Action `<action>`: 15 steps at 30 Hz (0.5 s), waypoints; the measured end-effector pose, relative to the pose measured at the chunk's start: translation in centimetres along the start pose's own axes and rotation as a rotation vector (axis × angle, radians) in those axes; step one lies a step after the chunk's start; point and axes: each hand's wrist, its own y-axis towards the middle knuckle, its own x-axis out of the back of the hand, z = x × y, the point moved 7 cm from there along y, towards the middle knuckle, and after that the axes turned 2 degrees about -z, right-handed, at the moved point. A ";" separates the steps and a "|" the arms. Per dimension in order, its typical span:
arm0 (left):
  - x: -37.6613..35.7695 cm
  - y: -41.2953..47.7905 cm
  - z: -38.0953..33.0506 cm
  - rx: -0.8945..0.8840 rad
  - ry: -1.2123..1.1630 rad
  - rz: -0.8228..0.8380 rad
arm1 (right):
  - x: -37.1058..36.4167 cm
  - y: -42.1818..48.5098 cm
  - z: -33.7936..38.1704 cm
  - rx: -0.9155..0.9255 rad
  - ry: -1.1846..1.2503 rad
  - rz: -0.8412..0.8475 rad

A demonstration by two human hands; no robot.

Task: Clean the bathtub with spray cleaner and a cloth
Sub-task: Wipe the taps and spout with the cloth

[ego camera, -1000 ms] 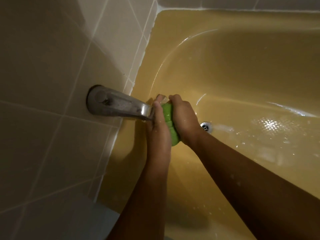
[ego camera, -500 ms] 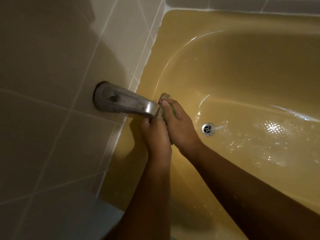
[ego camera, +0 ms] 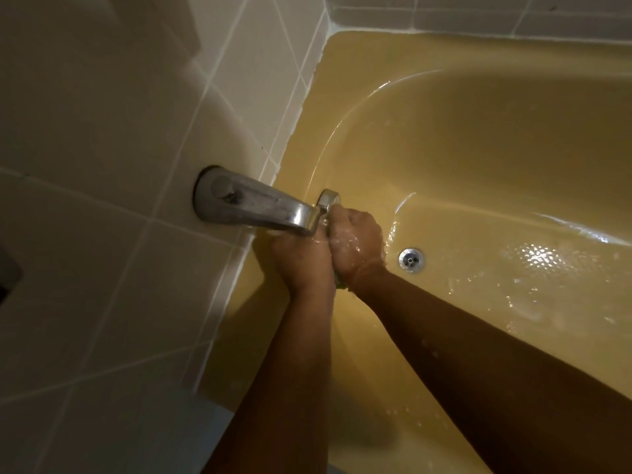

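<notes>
Cloth (ego camera: pixel 340 285), green, 1 pc: only a sliver shows betw. my wrists. L to R: tiled wall (ego camera: pixel 102 234); metal spout (ego camera: pixel 253 206); L hand (ego camera: pixel 302 258) and R hand (ego camera: pixel 355 244), both wet, fisted tight round it just under the spout tip, knuckles touching; drain (ego camera: pixel 410 258); yellow bathtub (ego camera: pixel 478 148), water on its floor. Handling, est.: soft, soaked, light, prob. slippery when wet; bunch the whole wad in one palm. Labels/writing: none legible.
</notes>
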 end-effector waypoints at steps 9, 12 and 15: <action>-1.8 -1.1 0.7 0.212 -0.320 0.228 | 0.8 -0.3 -0.2 -0.093 0.760 0.217; -2.4 -1.0 0.8 0.251 -0.390 0.327 | 1.6 -0.2 -1.1 -0.095 0.792 0.213; -1.9 -0.3 1.8 0.294 -0.383 0.249 | 1.6 0.2 -2.3 0.022 0.391 0.168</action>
